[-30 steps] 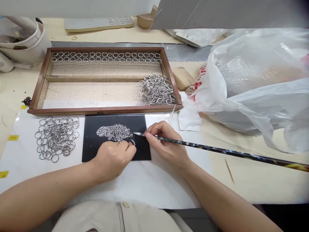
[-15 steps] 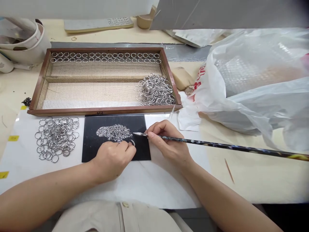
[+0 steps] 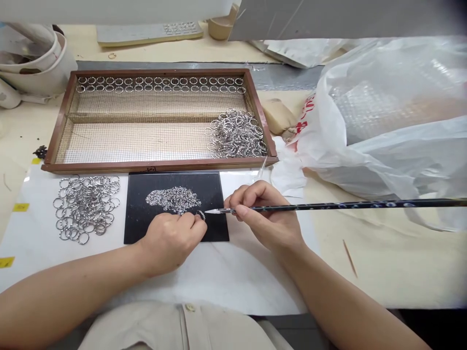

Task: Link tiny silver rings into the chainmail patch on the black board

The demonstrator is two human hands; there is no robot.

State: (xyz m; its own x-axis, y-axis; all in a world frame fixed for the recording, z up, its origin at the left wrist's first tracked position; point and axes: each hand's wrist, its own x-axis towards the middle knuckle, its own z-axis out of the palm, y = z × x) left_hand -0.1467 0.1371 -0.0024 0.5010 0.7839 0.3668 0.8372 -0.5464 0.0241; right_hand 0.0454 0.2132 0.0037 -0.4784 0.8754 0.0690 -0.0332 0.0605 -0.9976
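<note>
Between thumb and fingers, my left hand (image 3: 175, 240) pinches a small silver ring (image 3: 201, 215) above the lower part of a black plate (image 3: 138, 224). Part of that ring is hidden by the fingers. My right hand (image 3: 268, 218) is closed round a slim, dark patterned brush (image 3: 328, 205) with a pale pointed tip. The tip points left and is at or very near the ring; contact cannot be made out. On the plate, just beyond my left hand, lies a heap of tiny glittering stones (image 3: 173, 198).
Left of the plate is a pile of silver rings (image 3: 87, 206). Behind stands a wood-framed mesh tray (image 3: 156, 166) with rings in rows and a heaped pile (image 3: 239, 135). A plastic bag (image 3: 383, 131) fills the right side. A thin wooden stick (image 3: 349, 258) lies at right.
My right hand has shifted slightly right and down, bringing the brush tip from beside the stones to the ring. The brush lies more level. My left hand has barely moved.
</note>
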